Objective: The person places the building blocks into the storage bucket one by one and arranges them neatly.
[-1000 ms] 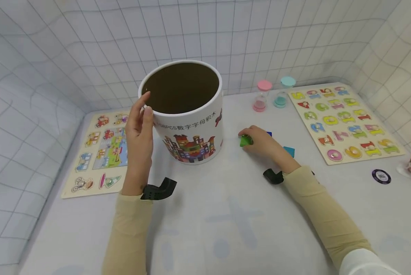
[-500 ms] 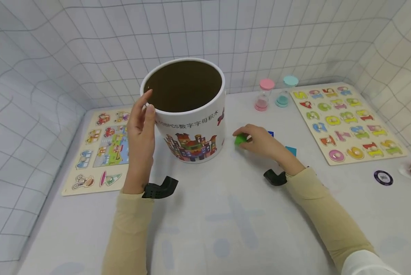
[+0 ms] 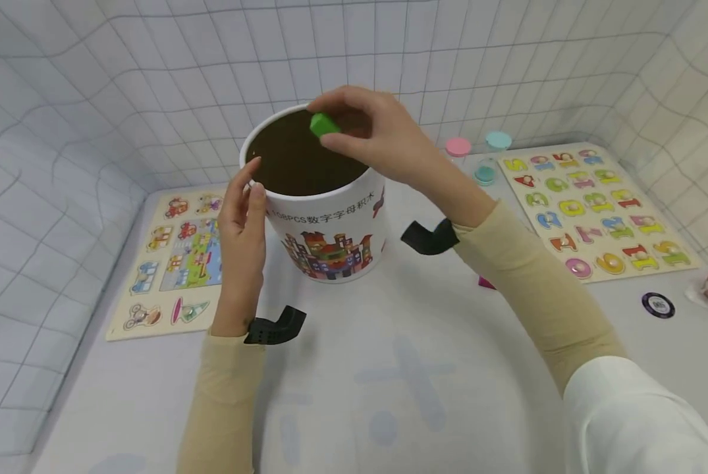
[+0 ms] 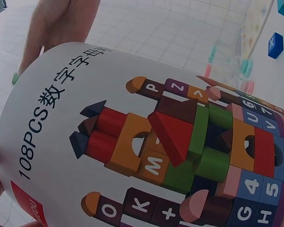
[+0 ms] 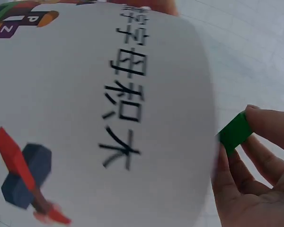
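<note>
A large white bucket (image 3: 330, 197) with a printed block castle stands on the table, its dark mouth facing up. My left hand (image 3: 241, 237) holds the bucket's rim at the left, thumb outside and fingertips over the edge. Above the mouth, my right hand (image 3: 383, 135) pinches a small green block (image 3: 324, 124) between thumb and fingers. The right wrist view shows the same green block (image 5: 235, 131) in the fingertips, beside the bucket's edge. In the left wrist view the bucket's printed wall (image 4: 146, 142) fills most of the frame. The bucket's bottom is too dark to make out.
A vehicle puzzle board (image 3: 170, 263) lies left of the bucket, a number puzzle board (image 3: 597, 210) at the right. Pink (image 3: 458, 146) and teal (image 3: 485, 172) sand timers stand behind my right forearm. A dark round chip (image 3: 658, 305) lies further right. A blue block (image 4: 275, 45) lies beyond the bucket.
My right hand has lifted the green block off the table and carried it up and left over the bucket's mouth. My left hand has stayed at the rim.
</note>
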The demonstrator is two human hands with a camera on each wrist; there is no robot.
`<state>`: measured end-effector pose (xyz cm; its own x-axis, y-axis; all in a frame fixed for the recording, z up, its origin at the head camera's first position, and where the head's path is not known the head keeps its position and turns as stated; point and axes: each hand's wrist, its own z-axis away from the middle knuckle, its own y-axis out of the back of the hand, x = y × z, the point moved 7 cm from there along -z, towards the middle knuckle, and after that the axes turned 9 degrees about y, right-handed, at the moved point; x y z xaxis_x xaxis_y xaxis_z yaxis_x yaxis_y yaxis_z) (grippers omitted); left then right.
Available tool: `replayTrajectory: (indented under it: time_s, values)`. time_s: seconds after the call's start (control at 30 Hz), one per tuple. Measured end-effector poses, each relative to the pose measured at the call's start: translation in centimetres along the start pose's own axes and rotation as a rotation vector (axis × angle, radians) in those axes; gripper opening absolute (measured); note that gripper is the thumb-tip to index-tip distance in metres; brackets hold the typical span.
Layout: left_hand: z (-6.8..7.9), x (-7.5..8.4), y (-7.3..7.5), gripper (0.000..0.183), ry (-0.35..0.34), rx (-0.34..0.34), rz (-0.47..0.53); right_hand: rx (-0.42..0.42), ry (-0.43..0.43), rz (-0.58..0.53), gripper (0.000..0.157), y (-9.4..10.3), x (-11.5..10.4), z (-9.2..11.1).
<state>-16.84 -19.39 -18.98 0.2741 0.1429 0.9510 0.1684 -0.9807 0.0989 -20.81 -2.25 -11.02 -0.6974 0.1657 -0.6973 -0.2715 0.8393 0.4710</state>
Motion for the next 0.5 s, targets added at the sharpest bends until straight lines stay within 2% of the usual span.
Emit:
replayTrajectory:
  time_s: [0.13,0.27,0.5]
  values:
    - [0.2,0.1,-0.1,0.038,0.007,-0.001,0.003,-0.118,-0.075,0.015,0.035,-2.7,2.2,-2.8]
    - [0.2,0.3,-0.2,0.038,-0.013,-0.003,0.006,-0.186,-0.143,0.005,0.035,-4.0,4.5,-4.5]
    - [0.2,0.7,0.2,0.037,-0.022,-0.003,0.027,-0.256,-0.280,-0.051,0.038,-4.9,5.9,-5.0]
